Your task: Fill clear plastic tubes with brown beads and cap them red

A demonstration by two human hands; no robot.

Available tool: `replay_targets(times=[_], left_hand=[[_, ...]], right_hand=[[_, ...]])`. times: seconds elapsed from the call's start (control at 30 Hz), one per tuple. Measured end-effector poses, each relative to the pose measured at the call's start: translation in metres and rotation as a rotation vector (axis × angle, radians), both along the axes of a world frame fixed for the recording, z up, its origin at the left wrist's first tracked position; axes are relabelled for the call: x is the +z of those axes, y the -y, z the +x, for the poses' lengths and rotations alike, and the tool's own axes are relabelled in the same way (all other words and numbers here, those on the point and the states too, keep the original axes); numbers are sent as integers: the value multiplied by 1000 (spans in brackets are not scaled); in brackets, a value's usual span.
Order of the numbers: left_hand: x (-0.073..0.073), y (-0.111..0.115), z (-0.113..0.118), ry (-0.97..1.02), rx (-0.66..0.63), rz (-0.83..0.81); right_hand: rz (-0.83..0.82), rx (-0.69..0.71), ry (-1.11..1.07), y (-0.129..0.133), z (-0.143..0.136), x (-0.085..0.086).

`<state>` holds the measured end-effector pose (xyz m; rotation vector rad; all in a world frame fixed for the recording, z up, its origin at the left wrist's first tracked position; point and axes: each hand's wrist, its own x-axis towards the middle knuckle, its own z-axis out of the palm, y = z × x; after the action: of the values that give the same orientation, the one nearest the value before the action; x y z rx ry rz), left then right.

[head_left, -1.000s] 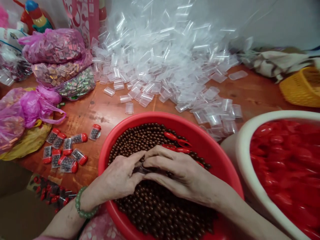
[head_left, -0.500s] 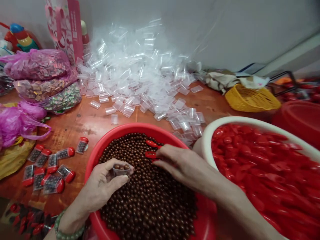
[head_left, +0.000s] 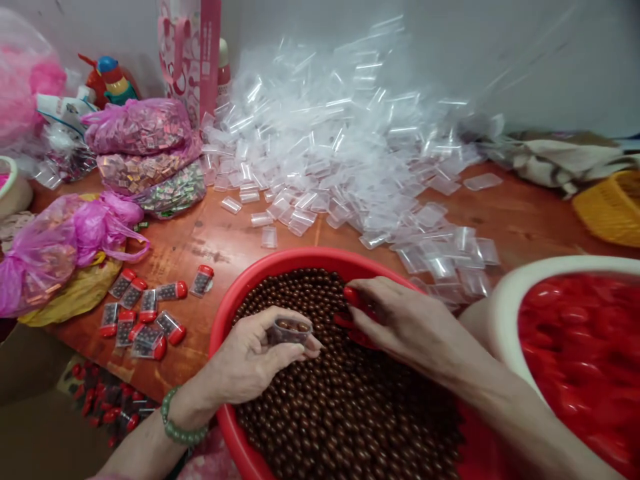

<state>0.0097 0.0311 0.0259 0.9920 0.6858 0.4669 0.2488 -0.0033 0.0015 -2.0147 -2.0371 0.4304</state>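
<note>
My left hand (head_left: 255,357) is closed around a small clear plastic sleeve (head_left: 290,331), its open end facing up with brown balls showing inside. Over the right part of the heap, my right hand (head_left: 390,313) grips red plastic caps (head_left: 354,295); how many it holds I cannot tell. Below both hands, glossy brown balls (head_left: 325,413) fill a red basin (head_left: 240,283). On the table to the left lie several filled clear packs (head_left: 149,305) with red caps.
Behind the basin a large heap of empty clear sleeves (head_left: 345,153) spreads to the wall. A white tub (head_left: 505,313) of red caps stands at right, a yellow basket (head_left: 613,207) beyond it. Pink bags (head_left: 145,130) sit at left; a box of capped packs (head_left: 107,400) is lower left.
The view has swung left, so everything appears further right. My right hand's fingers have drawn around the red caps, which stuck out more before. My left hand still holds the sleeve.
</note>
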Motion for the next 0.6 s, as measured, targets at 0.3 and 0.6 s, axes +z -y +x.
replay_targets(times=[0.3,0.6], left_hand=[[11,6,0,87,-74,55],[7,10,9,-34,201,137]], right_hand=[[153,-470,-1272,15,-48,39],[196,-433,-1263,24,-49,37]])
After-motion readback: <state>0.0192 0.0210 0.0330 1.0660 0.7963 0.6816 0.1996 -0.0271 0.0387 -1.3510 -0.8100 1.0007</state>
